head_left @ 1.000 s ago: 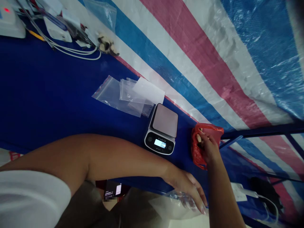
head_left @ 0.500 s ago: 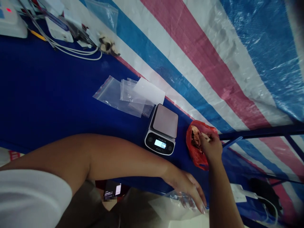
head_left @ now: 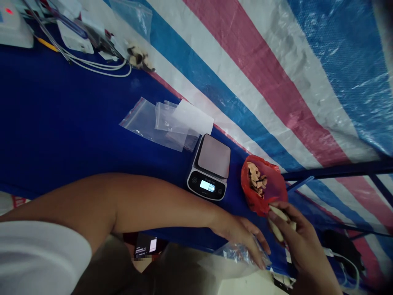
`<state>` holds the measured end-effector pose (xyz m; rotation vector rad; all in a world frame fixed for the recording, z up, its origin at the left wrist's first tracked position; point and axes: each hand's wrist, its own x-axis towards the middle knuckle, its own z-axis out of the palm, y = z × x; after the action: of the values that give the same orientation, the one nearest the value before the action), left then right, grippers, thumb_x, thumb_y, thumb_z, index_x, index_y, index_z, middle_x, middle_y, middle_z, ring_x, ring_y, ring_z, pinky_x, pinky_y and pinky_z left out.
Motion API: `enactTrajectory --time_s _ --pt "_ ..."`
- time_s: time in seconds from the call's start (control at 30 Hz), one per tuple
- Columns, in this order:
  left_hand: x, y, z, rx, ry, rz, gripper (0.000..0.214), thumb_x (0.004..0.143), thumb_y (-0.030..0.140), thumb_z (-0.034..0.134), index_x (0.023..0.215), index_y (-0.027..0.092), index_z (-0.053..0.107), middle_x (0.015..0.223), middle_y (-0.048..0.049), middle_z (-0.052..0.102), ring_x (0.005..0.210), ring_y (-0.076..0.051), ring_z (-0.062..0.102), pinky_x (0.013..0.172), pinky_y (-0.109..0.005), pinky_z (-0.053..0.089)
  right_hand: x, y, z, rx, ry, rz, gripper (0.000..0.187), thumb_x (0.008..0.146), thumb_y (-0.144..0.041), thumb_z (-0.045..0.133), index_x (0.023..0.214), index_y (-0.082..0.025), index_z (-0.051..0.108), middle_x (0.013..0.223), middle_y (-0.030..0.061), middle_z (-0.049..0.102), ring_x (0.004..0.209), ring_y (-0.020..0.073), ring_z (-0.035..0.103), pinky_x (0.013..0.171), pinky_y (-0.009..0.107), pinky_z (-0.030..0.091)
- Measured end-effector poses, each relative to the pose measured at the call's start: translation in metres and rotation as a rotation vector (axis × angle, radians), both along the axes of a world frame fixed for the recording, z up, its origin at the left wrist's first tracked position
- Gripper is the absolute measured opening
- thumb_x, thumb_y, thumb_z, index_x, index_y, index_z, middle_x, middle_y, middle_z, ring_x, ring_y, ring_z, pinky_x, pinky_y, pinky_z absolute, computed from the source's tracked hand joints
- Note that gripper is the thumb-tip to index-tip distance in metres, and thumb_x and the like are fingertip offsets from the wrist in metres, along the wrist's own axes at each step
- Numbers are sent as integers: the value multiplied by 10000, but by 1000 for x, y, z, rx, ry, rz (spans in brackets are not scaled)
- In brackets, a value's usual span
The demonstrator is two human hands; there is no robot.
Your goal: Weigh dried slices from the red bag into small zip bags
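Note:
My left hand (head_left: 245, 239) is closed on a clear plastic bag (head_left: 229, 258) at the table's front edge, with its fingers partly inside or over the film. Between the thumb and fingers of my right hand (head_left: 296, 233) are several pale dried slices (head_left: 278, 221), just in front of the red plastic bag (head_left: 276, 184). That red bag stands open, with more tan and brown dried slices (head_left: 257, 180) inside. Left of it sits a digital kitchen scale (head_left: 214, 156), its plate bare and its lit display reading about zero.
Flat zip bags (head_left: 153, 125) and a white paper (head_left: 193, 116) lie behind the scale. White cables (head_left: 104, 69), a bag of dark-and-pale pieces (head_left: 139, 59) and a white device (head_left: 15, 28) are at the far left. A striped tarp (head_left: 227, 73) walls the back.
My right hand has come out of the red bag toward me, carrying pale slices. My left hand and the clear bag have shifted slightly.

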<state>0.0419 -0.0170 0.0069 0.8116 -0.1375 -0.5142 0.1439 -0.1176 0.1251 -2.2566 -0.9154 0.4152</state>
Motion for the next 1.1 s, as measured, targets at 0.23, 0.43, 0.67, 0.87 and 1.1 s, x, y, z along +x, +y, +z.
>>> enactTrajectory --time_s 0.23,0.43,0.67,0.87,1.1 --pt "2 -3 -5 49 -57 75 639 283 99 918 874 180 688 846 43 685 762 -137 648 653 -242 534 -16 -34 -12 -125 -134 111 406 748 -575 785 976 -246 718 817 38 741 671 218 686 558 266 555" --pt "4 -3 -4 50 -75 32 583 307 99 922 839 173 694 778 41 688 763 -152 647 669 -262 543 -37 -36 -18 -152 -260 180 362 817 -580 731 986 -259 727 858 39 765 696 230 721 579 277 564" --pt "2 -2 -4 20 -22 -51 537 306 74 908 805 152 726 828 18 703 801 -143 648 694 -239 555 -33 -34 -23 -119 -435 223 367 864 -575 685 1023 -249 744 918 72 774 738 245 726 647 316 569" --pt "4 -1 -6 28 -31 -19 529 267 130 931 753 170 727 781 26 698 766 -138 641 638 -207 546 -30 -40 -26 -173 -444 166 422 922 -609 596 1055 -228 721 827 48 760 660 211 686 616 298 540" --pt "6 -3 -7 31 -65 -70 525 273 117 932 755 179 734 769 32 699 766 -133 642 644 -201 553 -43 -32 -26 -143 -461 146 394 1006 -554 489 1056 -216 685 920 64 755 763 213 699 651 280 517"
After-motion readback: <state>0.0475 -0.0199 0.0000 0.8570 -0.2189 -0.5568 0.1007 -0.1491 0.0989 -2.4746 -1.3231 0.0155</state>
